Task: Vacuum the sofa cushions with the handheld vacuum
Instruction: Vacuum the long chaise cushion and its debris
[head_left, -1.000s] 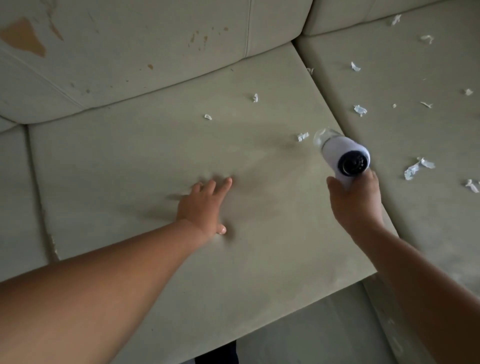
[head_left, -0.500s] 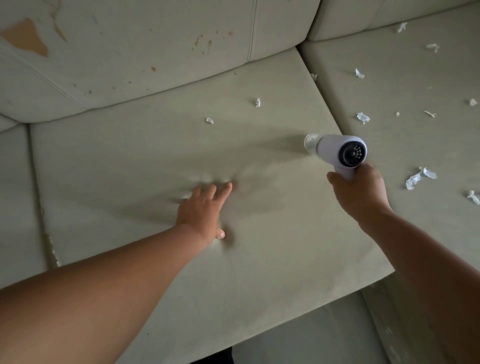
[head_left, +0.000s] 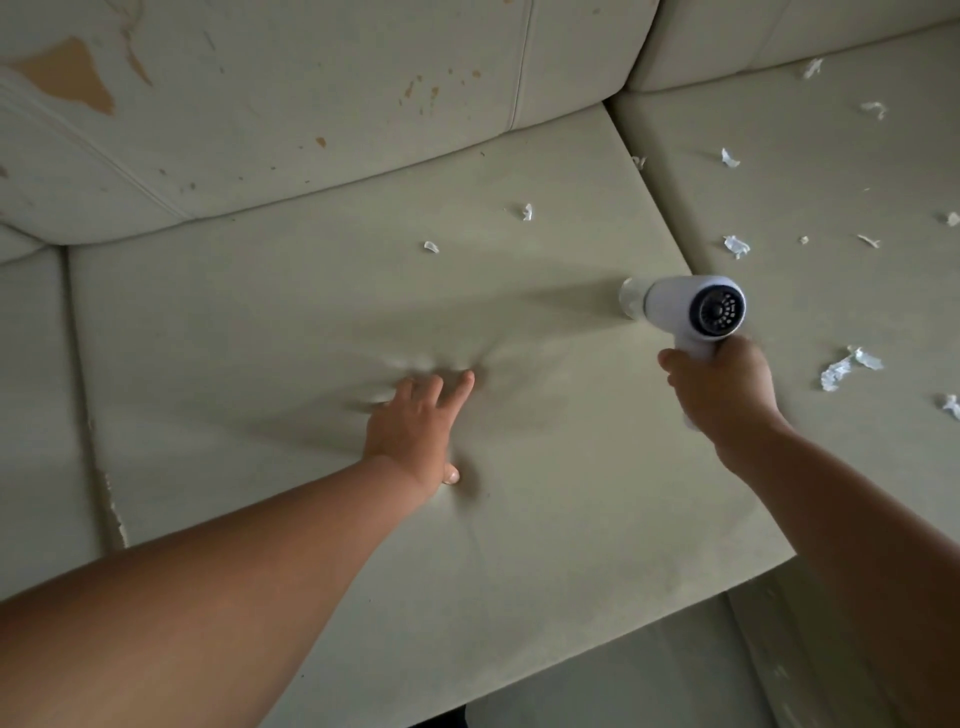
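Handheld vacuum (head_left: 691, 312), white, with a clear nozzle end and a dark round vent facing the camera, stands just above the right grip (head_left: 722, 395), whose fingers are wrapped closed around its handle. The nozzle points away from that grip toward the left, low over the middle seat cushion (head_left: 311, 322) near its right edge. Whether it touches the fabric cannot be told.

The left grip (head_left: 415, 431) holds nothing. It lies flat with straight, spread fingers and presses into the same cushion, which dimples and creases around it. Beyond its fingertips, well apart, lie two small white paper scraps (head_left: 527, 211). On the outer side of the right grip, the neighbouring cushion (head_left: 831, 467) carries many more, with a long torn scrap (head_left: 847, 366) near the knuckles. Behind both stands a back cushion (head_left: 311, 104) with peeled patches.

Risks, as a judgement: the scraps are light, so a fast pass or exhaust from the rear vent could blow them away, perhaps into the gap (head_left: 660, 208) between the cushions. The larger torn pieces may block the narrow nozzle. The creases raised by the left grip could catch the nozzle or hide a scrap. Much of the debris is not yet collected.
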